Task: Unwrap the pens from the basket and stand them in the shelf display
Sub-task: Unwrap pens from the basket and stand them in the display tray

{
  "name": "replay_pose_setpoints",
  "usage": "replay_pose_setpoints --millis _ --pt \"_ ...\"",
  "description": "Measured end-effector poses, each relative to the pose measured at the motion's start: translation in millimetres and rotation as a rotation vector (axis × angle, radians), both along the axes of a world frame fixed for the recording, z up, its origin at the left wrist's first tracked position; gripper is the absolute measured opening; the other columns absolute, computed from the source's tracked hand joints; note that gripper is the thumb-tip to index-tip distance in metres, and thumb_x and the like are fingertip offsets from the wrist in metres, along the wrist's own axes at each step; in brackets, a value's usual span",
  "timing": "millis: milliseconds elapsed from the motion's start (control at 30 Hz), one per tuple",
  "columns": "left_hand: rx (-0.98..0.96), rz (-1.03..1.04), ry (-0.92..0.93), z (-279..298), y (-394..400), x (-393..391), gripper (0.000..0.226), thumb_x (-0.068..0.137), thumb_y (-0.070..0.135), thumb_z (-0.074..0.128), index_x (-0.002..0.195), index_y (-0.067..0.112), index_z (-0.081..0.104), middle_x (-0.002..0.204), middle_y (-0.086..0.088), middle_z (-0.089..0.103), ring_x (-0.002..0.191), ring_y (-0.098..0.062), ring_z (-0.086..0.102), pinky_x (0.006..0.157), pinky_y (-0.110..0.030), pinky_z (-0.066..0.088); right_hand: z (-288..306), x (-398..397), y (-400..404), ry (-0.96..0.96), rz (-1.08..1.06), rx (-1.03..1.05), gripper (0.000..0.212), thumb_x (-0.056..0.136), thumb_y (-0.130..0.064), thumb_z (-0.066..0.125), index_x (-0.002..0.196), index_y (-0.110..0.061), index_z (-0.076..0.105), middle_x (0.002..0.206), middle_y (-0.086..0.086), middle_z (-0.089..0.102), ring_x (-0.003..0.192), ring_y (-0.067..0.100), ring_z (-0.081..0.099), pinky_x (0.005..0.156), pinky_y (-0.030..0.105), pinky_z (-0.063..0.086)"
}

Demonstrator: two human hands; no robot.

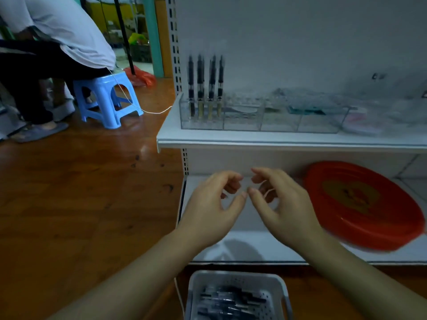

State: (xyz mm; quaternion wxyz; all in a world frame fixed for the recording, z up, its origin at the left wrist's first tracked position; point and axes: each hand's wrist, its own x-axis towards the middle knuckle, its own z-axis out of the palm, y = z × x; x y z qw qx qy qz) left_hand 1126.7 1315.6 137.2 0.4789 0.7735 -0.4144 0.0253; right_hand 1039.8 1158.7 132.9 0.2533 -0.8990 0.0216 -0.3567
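Observation:
A white perforated basket [235, 276] stands on the floor at the bottom edge and holds several wrapped black pens [231, 301]. On the upper shelf a clear compartmented display [242, 122] has several black pens [204, 86] standing upright in its leftmost compartment. My left hand [215, 204] and my right hand [277, 202] hover side by side in front of the lower shelf, above the basket. Their fingers are loosely curled and the thumb tips nearly touch. I see no pen or wrapper in either hand.
A red round tray [360, 204] leans on the lower shelf to the right of my hands. Blurred clear wrappers [323, 105] lie in the display's right compartments. A person [57, 31] sits on a blue stool [106, 98] at the left, on the wooden floor.

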Motion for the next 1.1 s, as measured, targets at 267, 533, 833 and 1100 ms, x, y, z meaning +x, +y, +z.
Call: replay_pose_setpoints --millis 267,533,833,1100 --pt "0.245 -0.047 0.137 -78 10 -22 0.045 0.095 0.035 0.063 0.136 0.028 0.048 0.123 0.012 0.055 0.111 0.0 0.052 0.095 -0.02 0.046 -88 -41 -7 0.325 0.062 -0.001 0.043 0.096 -0.042 0.054 0.136 -0.026 0.053 0.11 -0.014 0.059 0.088 0.0 0.055 0.074 0.018 0.049" --pt "0.616 -0.208 0.18 -151 32 -33 0.042 0.091 0.043 0.062 0.128 0.029 0.049 0.118 0.009 0.055 0.105 -0.009 0.055 0.089 -0.03 0.05 -162 -68 0 0.678 0.208 -0.056 0.05 0.094 -0.046 0.053 0.139 -0.024 0.051 0.121 -0.005 0.061 0.109 0.013 0.058 0.088 0.029 0.05" --pt "1.028 -0.437 0.194 -200 41 -52 0.023 0.095 0.032 0.059 0.114 0.019 0.058 0.112 -0.001 0.061 0.1 -0.019 0.057 0.087 -0.036 0.051 -214 -87 21 1.093 0.342 -0.279 0.031 0.095 -0.037 0.057 0.122 -0.021 0.055 0.118 0.002 0.056 0.108 0.022 0.055 0.085 0.035 0.047" --pt "1.248 -0.505 0.167 -227 50 -59 0.022 0.096 0.02 0.055 0.115 0.012 0.061 0.118 -0.01 0.059 0.107 -0.028 0.057 0.092 -0.045 0.052 -233 -93 32 1.153 0.364 -0.324 0.028 0.1 -0.025 0.052 0.125 -0.017 0.06 0.115 0.005 0.054 0.104 0.024 0.056 0.083 0.034 0.05"
